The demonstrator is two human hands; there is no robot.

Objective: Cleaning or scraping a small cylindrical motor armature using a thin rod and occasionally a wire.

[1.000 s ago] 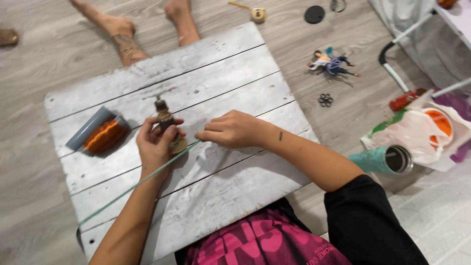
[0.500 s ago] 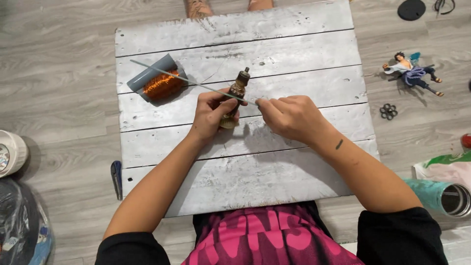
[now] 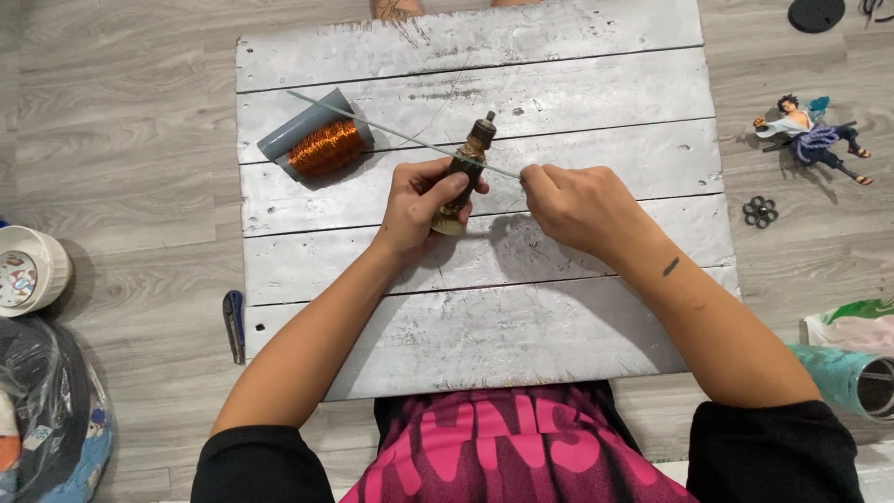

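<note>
**Holding a small tool and a thin rod over a white board**

Gripping a small brown tool (image 3: 463, 177), the left hand (image 3: 419, 200) has its fingers closed tight around the tool's body. The tool stands almost upright, a little tilted, with its wide base near the board (image 3: 577, 84) and its narrow tip pointing away from the person. The right hand (image 3: 577, 200) is just beside it, on the right. Its thumb and first fingers are pressed together on the near end of a thin pale rod (image 3: 400, 135). The rod goes from these fingers up and to the left, passes the upper part of the tool, and ends above a spool (image 3: 326, 147) of copper wire. If the rod touches the tool, I cannot tell.

The spool lies on its side on a grey sheet (image 3: 284, 135), in the upper left part of the board. The board is made of white painted planks and lies on a grey wooden floor. On the floor at the right there is a small figure (image 3: 810, 140) and a little black ring part (image 3: 760, 211). At the left of the board lies a dark knife (image 3: 234, 324), and further left stands a white bowl (image 3: 37, 270).
</note>
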